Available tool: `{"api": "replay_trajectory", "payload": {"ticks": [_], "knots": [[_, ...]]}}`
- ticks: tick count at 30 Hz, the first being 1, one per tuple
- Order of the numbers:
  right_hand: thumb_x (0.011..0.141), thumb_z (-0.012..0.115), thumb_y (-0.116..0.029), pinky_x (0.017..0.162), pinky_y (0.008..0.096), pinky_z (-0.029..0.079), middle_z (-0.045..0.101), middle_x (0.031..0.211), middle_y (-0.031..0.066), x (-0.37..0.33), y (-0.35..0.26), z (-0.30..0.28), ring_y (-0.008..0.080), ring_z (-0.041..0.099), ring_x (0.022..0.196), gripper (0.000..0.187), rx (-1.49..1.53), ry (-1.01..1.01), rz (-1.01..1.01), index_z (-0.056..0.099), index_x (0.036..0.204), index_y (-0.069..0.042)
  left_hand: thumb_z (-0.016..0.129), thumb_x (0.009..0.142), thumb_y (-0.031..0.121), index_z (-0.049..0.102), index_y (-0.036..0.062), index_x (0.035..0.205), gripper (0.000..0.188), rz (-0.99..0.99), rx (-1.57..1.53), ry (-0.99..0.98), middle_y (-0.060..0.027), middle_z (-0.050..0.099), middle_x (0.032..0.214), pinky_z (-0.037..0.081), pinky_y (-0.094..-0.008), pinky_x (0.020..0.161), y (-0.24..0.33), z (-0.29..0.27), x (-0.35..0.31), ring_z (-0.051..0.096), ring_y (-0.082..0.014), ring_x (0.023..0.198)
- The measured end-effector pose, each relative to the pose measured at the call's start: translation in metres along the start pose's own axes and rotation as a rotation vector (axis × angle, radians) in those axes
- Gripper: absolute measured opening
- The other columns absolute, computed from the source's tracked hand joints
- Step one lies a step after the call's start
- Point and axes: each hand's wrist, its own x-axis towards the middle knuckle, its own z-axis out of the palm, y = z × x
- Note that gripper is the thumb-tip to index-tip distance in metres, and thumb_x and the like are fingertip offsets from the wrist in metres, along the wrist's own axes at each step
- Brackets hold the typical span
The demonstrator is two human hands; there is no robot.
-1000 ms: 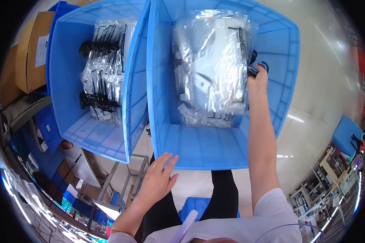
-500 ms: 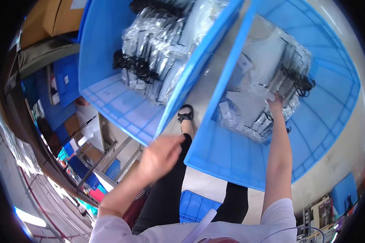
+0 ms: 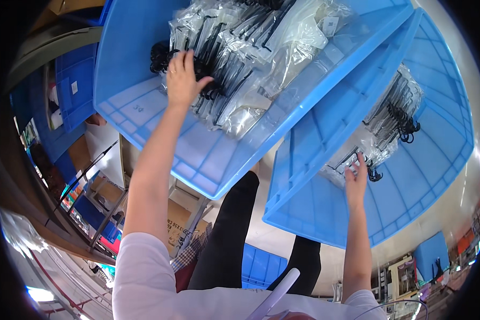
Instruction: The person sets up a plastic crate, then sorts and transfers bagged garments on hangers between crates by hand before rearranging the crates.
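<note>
Left hand (image 3: 183,80), fingers spread open, is at the black hooks (image 3: 159,60) on the packs (image 3: 236,58) in the left bin (image 3: 144,120); right hand (image 3: 356,178), fingers parted, is by the right bin (image 3: 405,200)'s near packs! Two bins, two stacks, packs too crowded to count.

Packed in left blue bin (image 3: 124,66): row of clear plastic bags (image 3: 234,45), black hooks (image 3: 160,58) among them. Inside right blue bin (image 3: 434,144): more clear bags (image 3: 392,98), plus dark hooks (image 3: 409,129).
</note>
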Motion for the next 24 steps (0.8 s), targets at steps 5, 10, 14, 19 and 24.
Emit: {"api": "replay_trajectory", "payload": {"ticks": [5,10,14,19,24], "knots": [[0.093,0.059,-0.002,0.093,0.0331,0.052,0.045,0.141,0.0141,-0.041,-0.001,0.035,0.0223,0.058,0.115,0.057,0.044,-0.041,0.104,0.041,0.147,-0.006,0.092,0.061,0.036,0.032,0.0025,0.147,0.110,-0.183,-0.019,-0.199,-0.0202,0.033,0.147,0.036,-0.0479,0.112,0.019,0.031,-0.043,0.031,-0.0405,0.137],[0.094,0.059,-0.002,0.091,0.0318,0.052,0.048,0.139,0.0140,-0.063,-0.004,0.045,0.0218,0.059,0.113,0.054,0.095,-0.059,0.136,0.043,0.145,-0.004,0.089,0.067,0.019,0.028,0.0050,0.147,0.103,-0.330,-0.010,-0.273,-0.0198,0.032,0.145,0.040,-0.0487,0.108,0.017,0.042,-0.036,0.036,-0.0419,0.134],[0.094,0.059,-0.002,0.090,0.0318,0.053,0.049,0.138,0.0134,-0.072,0.002,0.044,0.0212,0.060,0.110,0.051,0.061,-0.070,0.146,0.045,0.143,-0.004,0.083,0.069,0.009,0.034,0.0003,0.140,0.087,-0.348,-0.130,-0.105,-0.0230,0.041,0.130,0.044,-0.0468,0.102,0.028,0.050,-0.059,0.046,-0.0436,0.121],[0.094,0.059,-0.002,0.088,0.0314,0.054,0.049,0.137,0.0133,-0.081,0.008,0.044,0.0198,0.062,0.108,0.050,0.073,-0.070,0.141,0.046,0.142,-0.005,0.082,0.069,0.010,0.043,-0.0017,0.119,0.064,-0.319,-0.111,-0.057,-0.0254,0.052,0.114,0.046,-0.0472,0.097,0.040,0.053,-0.061,0.054,-0.0440,0.111],[0.094,0.059,-0.002,0.086,0.0311,0.054,0.049,0.136,0.0134,-0.089,0.021,0.039,0.0201,0.062,0.107,0.047,0.074,-0.054,0.176,0.048,0.140,-0.005,0.082,0.071,0.010,0.044,-0.0008,0.114,0.059,-0.385,-0.101,-0.229,-0.0261,0.055,0.112,0.048,-0.0481,0.096,0.038,0.052,-0.045,0.057,-0.0445,0.108]]}}
